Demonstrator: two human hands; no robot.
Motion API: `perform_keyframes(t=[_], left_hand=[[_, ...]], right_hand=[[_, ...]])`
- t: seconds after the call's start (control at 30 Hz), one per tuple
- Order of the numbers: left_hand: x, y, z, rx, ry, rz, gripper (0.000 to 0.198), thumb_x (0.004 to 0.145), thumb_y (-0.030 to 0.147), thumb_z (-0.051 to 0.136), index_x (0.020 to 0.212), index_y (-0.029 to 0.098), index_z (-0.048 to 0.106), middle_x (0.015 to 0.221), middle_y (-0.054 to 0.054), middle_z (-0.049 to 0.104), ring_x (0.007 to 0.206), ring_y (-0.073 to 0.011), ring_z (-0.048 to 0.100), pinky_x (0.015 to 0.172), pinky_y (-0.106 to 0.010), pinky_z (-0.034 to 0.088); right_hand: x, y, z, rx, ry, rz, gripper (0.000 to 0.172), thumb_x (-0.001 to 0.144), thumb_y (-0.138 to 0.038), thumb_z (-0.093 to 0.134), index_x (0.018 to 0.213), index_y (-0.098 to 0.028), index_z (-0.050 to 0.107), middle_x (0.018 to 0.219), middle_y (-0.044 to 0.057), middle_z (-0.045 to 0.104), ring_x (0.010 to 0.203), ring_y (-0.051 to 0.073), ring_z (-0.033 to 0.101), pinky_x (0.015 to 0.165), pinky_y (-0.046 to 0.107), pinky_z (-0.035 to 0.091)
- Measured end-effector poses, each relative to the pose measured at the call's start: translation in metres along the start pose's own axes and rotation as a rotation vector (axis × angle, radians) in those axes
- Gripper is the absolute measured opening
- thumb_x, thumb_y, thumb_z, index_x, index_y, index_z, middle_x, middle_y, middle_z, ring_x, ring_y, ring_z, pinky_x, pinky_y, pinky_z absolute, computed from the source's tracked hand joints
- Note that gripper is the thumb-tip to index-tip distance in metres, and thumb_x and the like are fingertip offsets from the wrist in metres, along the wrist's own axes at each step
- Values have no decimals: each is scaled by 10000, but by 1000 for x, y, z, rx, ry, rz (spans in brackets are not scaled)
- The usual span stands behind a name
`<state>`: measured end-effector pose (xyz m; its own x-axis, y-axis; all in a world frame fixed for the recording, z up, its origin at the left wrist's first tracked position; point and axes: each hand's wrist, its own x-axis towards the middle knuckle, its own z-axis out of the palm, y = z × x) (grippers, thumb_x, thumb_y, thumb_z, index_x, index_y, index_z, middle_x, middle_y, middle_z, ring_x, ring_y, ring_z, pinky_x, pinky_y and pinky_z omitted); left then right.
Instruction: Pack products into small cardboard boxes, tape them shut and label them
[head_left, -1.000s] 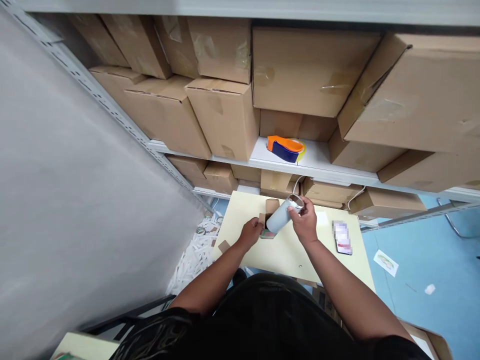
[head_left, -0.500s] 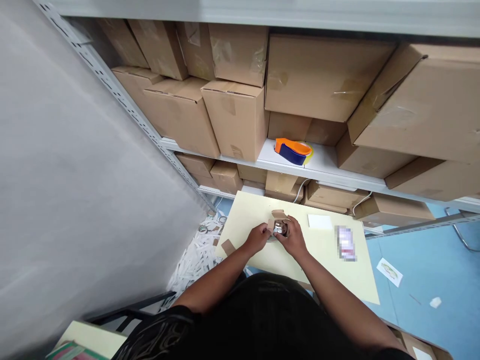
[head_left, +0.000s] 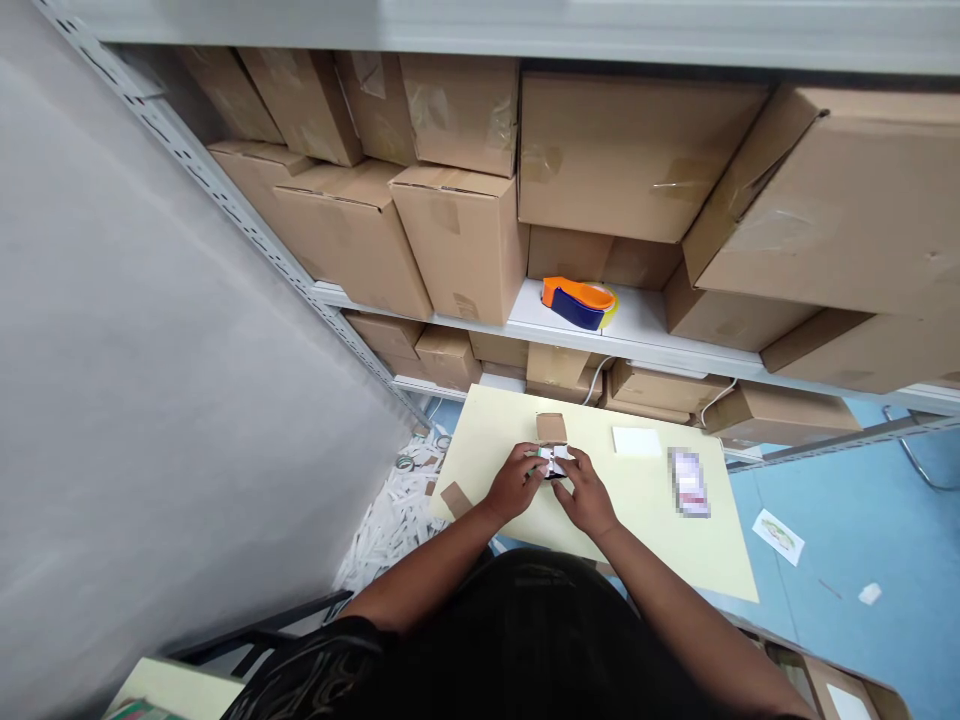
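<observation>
A small cardboard box point(head_left: 552, 429) sits on the pale yellow table with its brown lid raised toward the shelf. White flaps point(head_left: 553, 456) lie folded inward over its opening, hiding the contents. My left hand point(head_left: 514, 484) grips the box's left side, its fingertips on the white flap and a bit of green showing beside them. On the right side, my right hand point(head_left: 586, 494) has its fingers curled onto the other flap and the front edge, partly covering the box.
The pale table point(head_left: 630, 540) also bears a white pad point(head_left: 636, 441), a blurred-out packet point(head_left: 689, 484) and a brown cardboard piece point(head_left: 455, 498). Shelves ahead hold cardboard boxes point(head_left: 459, 245) and an orange-and-blue tape dispenser point(head_left: 577, 302). Paper strips point(head_left: 386, 520) litter the floor left.
The white flaps now cover the shiny, rounded thing that showed in the box. Both hands have shifted on the box, and its lid stands more plainly in view.
</observation>
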<state>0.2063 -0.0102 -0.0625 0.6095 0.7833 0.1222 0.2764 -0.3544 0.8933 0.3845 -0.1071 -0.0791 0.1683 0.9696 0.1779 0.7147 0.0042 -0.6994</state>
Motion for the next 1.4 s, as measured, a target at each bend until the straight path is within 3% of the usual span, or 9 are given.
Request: perform_keyframes(t=[0.07, 0.2, 0.27, 0.37, 0.57, 0.83, 1.03, 1.27, 1.4], left_hand=[[9, -8, -3, -17, 12, -94, 263, 908, 248, 611, 1164, 204, 654, 1278, -108, 586, 1060, -214, 624, 968, -393, 519], [41, -15, -15, -138, -24, -288, 897, 714, 174, 772, 1525, 249, 396, 1381, -111, 576, 948, -174, 616, 860, -339, 527], [52, -12, -24, -182, -75, -266, 1033, 690, 163, 791, 1597, 254, 304, 1361, -107, 604, 957, -170, 617, 881, -327, 515], [47, -3, -35, -111, -116, -111, 906, 748, 224, 794, 1567, 258, 408, 1303, -87, 670, 1082, -217, 609, 975, -363, 495], [10, -5, -36, 205, -89, 133, 289, 974, 316, 611, 1222, 253, 746, 1353, -65, 689, 1227, -271, 556, 1108, -474, 432], [15, -9, -33, 382, -143, 207, 307, 1014, 304, 553, 1254, 243, 734, 1382, -71, 682, 1123, -269, 611, 1011, -468, 470], [9, -16, -35, 480, -171, 272, 366, 990, 310, 582, 1335, 236, 678, 1478, -103, 605, 1244, -310, 587, 1062, -516, 436], [1, -18, -16, 581, -147, 348, 335, 1003, 195, 520, 1298, 193, 679, 1421, -112, 641, 1257, -269, 600, 1073, -484, 464], [-2, -11, -4, 573, -113, 336, 302, 960, 189, 574, 1230, 189, 711, 1382, -117, 658, 1240, -293, 590, 1046, -494, 490]], right_hand=[[0, 0, 1, -33, -1, -17, 402, 952, -318, 590, 1347, -265, 640, 1509, 141, 475, 1198, 299, 648, 1016, 498, 578], [0, -2, 5, -44, -17, -56, 374, 951, -309, 589, 1318, -287, 656, 1510, 119, 503, 1213, 295, 650, 1032, 497, 572], [1, -3, 8, -31, -18, -46, 355, 940, -306, 594, 1290, -289, 658, 1504, 109, 515, 1243, 295, 639, 1025, 487, 577], [4, -4, 11, 38, 17, 42, 358, 925, -314, 592, 1281, -274, 608, 1452, 112, 560, 1219, 282, 654, 963, 469, 599], [5, 0, 13, 149, 21, 218, 425, 900, -365, 604, 1304, -280, 501, 1215, 77, 708, 969, 248, 734, 854, 458, 610], [8, -1, 12, 140, -37, 176, 434, 925, -358, 563, 1349, -268, 553, 1239, 81, 708, 932, 231, 733, 870, 439, 605], [9, -5, 13, -20, -42, 43, 479, 986, -364, 505, 1454, -264, 537, 1250, 104, 698, 934, 245, 722, 838, 415, 601], [12, -13, 10, -503, -153, -141, 209, 985, -214, 515, 1071, -184, 703, 965, 110, 701, 885, 249, 657, 781, 338, 519], [7, -10, 6, -553, -180, -138, 155, 970, -188, 530, 983, -195, 684, 914, 90, 682, 833, 225, 633, 760, 318, 488]])
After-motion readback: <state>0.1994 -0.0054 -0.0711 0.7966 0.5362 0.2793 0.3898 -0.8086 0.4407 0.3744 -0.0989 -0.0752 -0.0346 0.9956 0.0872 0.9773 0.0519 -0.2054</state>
